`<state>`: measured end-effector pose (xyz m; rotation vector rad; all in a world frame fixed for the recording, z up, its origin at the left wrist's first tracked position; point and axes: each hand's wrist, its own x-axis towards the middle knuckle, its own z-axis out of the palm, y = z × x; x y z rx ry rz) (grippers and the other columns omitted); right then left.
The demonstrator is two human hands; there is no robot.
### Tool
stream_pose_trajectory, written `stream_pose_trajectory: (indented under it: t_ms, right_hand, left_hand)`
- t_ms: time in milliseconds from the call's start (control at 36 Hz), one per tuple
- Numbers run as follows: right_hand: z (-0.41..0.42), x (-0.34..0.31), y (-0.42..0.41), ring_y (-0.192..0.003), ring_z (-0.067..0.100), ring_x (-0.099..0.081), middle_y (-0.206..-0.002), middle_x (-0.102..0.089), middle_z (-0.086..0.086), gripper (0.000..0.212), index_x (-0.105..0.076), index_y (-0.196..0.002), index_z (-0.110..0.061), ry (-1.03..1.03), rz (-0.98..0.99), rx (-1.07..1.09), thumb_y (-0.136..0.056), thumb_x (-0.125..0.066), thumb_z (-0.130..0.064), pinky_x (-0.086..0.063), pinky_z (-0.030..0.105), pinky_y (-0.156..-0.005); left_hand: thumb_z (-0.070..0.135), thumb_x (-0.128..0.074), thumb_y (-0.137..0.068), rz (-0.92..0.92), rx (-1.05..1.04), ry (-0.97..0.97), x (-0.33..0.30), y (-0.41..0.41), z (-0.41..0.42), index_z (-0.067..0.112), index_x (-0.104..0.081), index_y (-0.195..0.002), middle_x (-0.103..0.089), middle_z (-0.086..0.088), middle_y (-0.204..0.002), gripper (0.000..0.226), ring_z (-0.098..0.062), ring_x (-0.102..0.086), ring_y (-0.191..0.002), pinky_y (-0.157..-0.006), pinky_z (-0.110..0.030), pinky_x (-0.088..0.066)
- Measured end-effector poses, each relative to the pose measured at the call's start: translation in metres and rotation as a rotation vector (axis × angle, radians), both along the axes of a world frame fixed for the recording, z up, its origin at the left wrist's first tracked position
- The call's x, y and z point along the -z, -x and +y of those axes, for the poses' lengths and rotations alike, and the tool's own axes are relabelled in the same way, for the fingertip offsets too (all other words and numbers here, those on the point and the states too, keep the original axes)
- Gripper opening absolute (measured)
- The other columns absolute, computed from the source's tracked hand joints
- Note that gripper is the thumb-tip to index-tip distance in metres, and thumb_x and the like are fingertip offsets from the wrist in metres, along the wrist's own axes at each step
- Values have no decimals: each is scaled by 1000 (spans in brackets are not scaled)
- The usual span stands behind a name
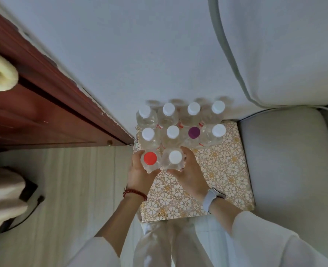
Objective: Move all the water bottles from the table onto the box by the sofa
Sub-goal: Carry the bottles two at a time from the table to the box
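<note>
A box (223,170) with a gold floral top stands between a wooden door and the sofa. Several clear water bottles stand on its far part in two rows, most with white caps, one with a purple cap (194,132). In front of them, my left hand (140,175) grips a bottle with an orange-red cap (150,158). My right hand (188,170) grips a white-capped bottle (175,157) right beside it. Both bottles are upright at the box's near left; whether they rest on it I cannot tell.
A grey sofa seat (286,160) borders the box on the right, with a cushion (284,51) above. A reddish wooden door (43,105) is at the left. A white wall is behind the bottles. Pale wood floor (78,189) lies left of the box.
</note>
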<state>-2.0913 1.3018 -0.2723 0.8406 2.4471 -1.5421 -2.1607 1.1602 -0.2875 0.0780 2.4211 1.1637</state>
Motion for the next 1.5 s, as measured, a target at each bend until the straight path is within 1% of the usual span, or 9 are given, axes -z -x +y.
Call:
stream_pose_trajectory:
  t_ms: [167,250,417,528,639,750,889,1194,1500]
  right_hand:
    - [3,4,1,-115,18,-48,-127,-47,3,73,-33,-129,-15,0,8,7,-71,-76,-27,-42,22,-86]
    - [6,5,-1,-117,21,-50,-130,-48,5,73,-32,-128,-12,37,1,-2,-71,-77,-23,-50,36,-91]
    - [3,1,-3,-117,20,-50,-126,-46,-1,74,-29,-131,-13,76,13,-2,-74,-75,-21,-50,37,-93]
    - [-1,-2,-4,-137,17,-27,-149,-27,3,97,-11,-144,-14,108,-20,-12,-73,-76,-23,-27,28,-110]
    - [-5,-14,-13,-143,15,-11,-157,-8,1,103,2,-146,-16,126,-73,-19,-76,-72,-30,-12,24,-109]
    - [-14,-35,-31,-143,20,-15,-155,-14,8,81,-9,-146,-9,17,-174,-35,-86,-61,-27,-15,31,-113]
    - [-56,-58,-48,-130,22,-39,-142,-40,11,47,-35,-135,-6,-99,-411,-470,-95,-43,-27,-31,27,-104]
    - [-323,-140,-71,-112,28,-56,-120,-62,11,33,-53,-120,-8,-198,-81,-970,-93,-45,-25,-42,31,-90]
    - [-685,-222,-356,-112,25,-55,-120,-62,10,30,-56,-118,-8,-72,164,-1647,-93,-46,-21,-38,25,-88]
  left_hand:
    - [9,-78,-66,-58,9,-43,0,2,-2,17,-39,-119,-49,5,-106,66,-7,-51,-91,-77,-23,-50]
    - [9,-78,-65,-41,32,-30,-2,5,-3,18,-41,-114,-49,14,-95,62,-8,-55,-82,-65,-11,-42]
    - [11,-77,-67,-13,44,-1,-6,1,1,16,-39,-120,-54,1,-110,66,-17,-55,-89,-78,-31,-51]
    - [16,-77,-69,-4,68,28,-10,-3,0,17,-35,-130,-53,-7,-126,74,-24,-53,-107,-83,-25,-40]
    - [16,-77,-69,-42,80,22,-21,-11,-7,22,-24,-139,-43,-6,-140,88,-25,-41,-125,-92,-26,-32]
    - [17,-70,-76,-92,37,56,-38,-24,-27,20,-23,-140,-31,-6,-146,80,-25,-36,-130,-100,-31,-32]
    - [22,-56,-87,-106,-59,132,-62,-51,-83,16,-29,-138,-30,-6,-146,58,-27,-40,-126,-102,-35,-36]
    - [26,-54,-88,201,-611,359,-166,-202,-368,12,-52,-123,-55,-10,-124,38,-27,-51,-114,-93,-33,-40]
    - [20,-60,-85,324,-1387,496,-255,-603,-645,6,-57,-115,-60,-16,-113,34,-29,-56,-105,-90,-35,-43]
